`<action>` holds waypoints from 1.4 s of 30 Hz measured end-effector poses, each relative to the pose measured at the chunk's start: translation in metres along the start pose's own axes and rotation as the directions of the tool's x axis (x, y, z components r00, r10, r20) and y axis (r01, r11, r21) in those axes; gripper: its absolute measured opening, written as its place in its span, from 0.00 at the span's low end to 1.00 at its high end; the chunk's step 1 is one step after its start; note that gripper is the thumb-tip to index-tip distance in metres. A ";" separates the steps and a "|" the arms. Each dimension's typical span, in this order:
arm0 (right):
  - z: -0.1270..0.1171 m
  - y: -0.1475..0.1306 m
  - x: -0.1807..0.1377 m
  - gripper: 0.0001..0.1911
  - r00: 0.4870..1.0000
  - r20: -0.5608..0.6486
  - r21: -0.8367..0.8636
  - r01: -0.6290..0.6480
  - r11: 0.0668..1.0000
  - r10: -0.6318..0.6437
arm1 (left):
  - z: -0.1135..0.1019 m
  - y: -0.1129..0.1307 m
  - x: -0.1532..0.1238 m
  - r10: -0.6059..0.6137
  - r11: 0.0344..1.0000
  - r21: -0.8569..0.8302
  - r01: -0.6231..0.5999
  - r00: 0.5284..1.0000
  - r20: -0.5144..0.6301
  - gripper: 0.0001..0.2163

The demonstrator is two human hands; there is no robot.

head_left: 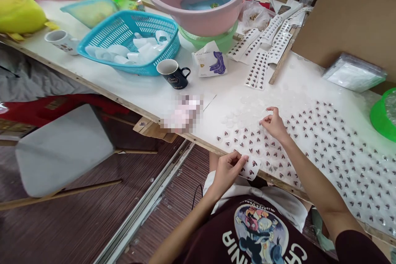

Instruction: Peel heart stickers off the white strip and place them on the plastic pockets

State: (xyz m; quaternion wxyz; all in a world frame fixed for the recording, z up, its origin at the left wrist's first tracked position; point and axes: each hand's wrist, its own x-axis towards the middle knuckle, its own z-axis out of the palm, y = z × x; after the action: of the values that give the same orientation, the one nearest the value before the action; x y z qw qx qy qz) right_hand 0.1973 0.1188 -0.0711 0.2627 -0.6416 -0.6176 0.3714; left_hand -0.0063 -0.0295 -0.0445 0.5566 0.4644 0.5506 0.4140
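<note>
My left hand [227, 171] is closed on a white sticker sheet [252, 168] with small dark printed motifs, held at the table's front edge. Over the table, the thumb and a finger of my right hand [274, 123] are pinched together, with a small dark-printed sticker [260, 123] at their tips. Below and around that hand, many clear round pieces [269, 152] lie in rows, each bearing a dark motif. Plain clear discs [244, 111] without a visible motif are scattered just beyond it.
More sticker sheets [256, 68] lie farther back beside a wooden strip [283, 57]. A dark mug [173, 75], a blue basket [128, 64] of white pieces and a pink basin [198, 18] stand to the left. Clear packets [354, 72] and a green bowl [379, 117] are rightward. A stool [62, 148] stands below.
</note>
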 end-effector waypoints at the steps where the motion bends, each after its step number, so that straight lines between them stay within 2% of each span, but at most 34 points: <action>1: 0.002 0.000 0.000 0.27 1.000 -0.010 -0.063 0.016 0.998 -0.016 | 0.000 0.000 0.000 -0.002 1.000 0.007 0.002 1.000 0.000 0.22; 4: 0.008 -0.003 -0.001 0.25 0.995 -0.030 -0.285 0.087 0.955 -0.100 | 0.000 0.002 0.002 0.006 1.000 0.007 -0.006 1.000 0.005 0.23; 7: 0.013 -0.008 -0.001 0.23 0.984 -0.013 -0.490 0.150 0.859 -0.179 | 0.002 0.006 0.003 0.007 1.000 -0.003 -0.007 1.000 0.015 0.23; 11: 0.014 -0.013 -0.002 0.23 0.978 -0.016 -0.621 0.152 0.769 -0.206 | 0.003 0.010 0.004 0.017 1.000 -0.007 -0.017 1.000 0.017 0.24; 17: 0.002 -0.013 -0.015 0.20 0.975 -0.074 -0.518 0.141 0.844 -0.208 | 0.004 0.005 0.003 0.004 1.000 0.000 -0.004 1.000 0.030 0.23; 21: -0.002 -0.017 -0.021 0.09 0.956 -0.136 -0.349 0.199 0.916 -0.260 | 0.006 0.002 0.003 -0.004 1.000 0.009 0.004 0.999 0.033 0.23; 23: -0.001 -0.019 -0.021 0.05 0.971 -0.094 -0.217 0.196 0.956 -0.220 | 0.006 0.001 0.003 -0.005 1.000 0.019 0.005 0.999 0.033 0.23; 25: 0.003 -0.020 -0.019 0.05 0.991 -0.008 -0.092 0.133 0.987 -0.134 | 0.007 0.001 0.003 -0.007 0.999 0.032 0.006 0.999 0.035 0.23; 27: 0.008 -0.020 -0.016 0.06 0.996 0.054 -0.035 0.068 0.997 -0.066 | 0.006 0.001 0.004 -0.007 0.999 0.041 0.006 0.999 0.036 0.23; 32: 0.016 -0.020 -0.011 0.05 0.996 0.081 -0.093 0.037 0.995 -0.030 | 0.004 0.001 0.004 -0.010 0.999 0.035 0.008 0.999 0.041 0.23; 42: 0.029 -0.025 -0.006 0.04 0.992 0.100 -0.336 0.103 0.936 -0.073 | 0.002 -0.005 0.004 -0.009 0.999 0.042 0.007 0.999 0.040 0.22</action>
State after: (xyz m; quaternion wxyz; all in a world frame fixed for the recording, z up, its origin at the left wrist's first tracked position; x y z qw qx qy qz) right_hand 0.1592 0.1116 -0.0670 0.1374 -0.6325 -0.7113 0.2741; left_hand -0.0046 -0.0273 -0.0504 0.5593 0.4821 0.5497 0.3907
